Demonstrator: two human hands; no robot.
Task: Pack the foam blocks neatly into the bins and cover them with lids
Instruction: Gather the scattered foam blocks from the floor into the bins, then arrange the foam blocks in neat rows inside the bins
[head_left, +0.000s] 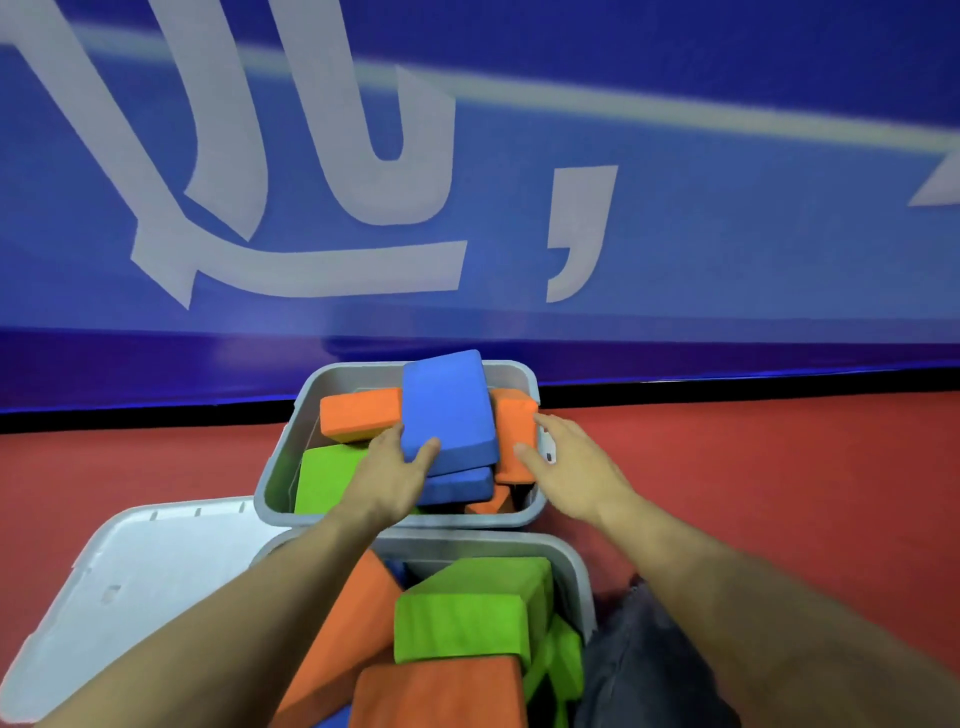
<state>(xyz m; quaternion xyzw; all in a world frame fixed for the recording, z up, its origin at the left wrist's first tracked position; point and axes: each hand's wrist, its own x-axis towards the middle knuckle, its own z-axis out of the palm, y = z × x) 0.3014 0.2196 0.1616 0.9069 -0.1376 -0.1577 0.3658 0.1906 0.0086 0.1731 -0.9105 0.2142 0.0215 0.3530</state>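
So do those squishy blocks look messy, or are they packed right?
Messy. In the far grey plastic bin, the top blue foam block lies tilted, poking above the rim, under the left hand. The near grey bin is heaped too: a green foam block sticks up askew. The white lid lies off, beside them.

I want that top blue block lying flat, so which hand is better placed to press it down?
Left, probably: the left hand already grips the blue block in the far bin; the right hand is open beside an orange block.
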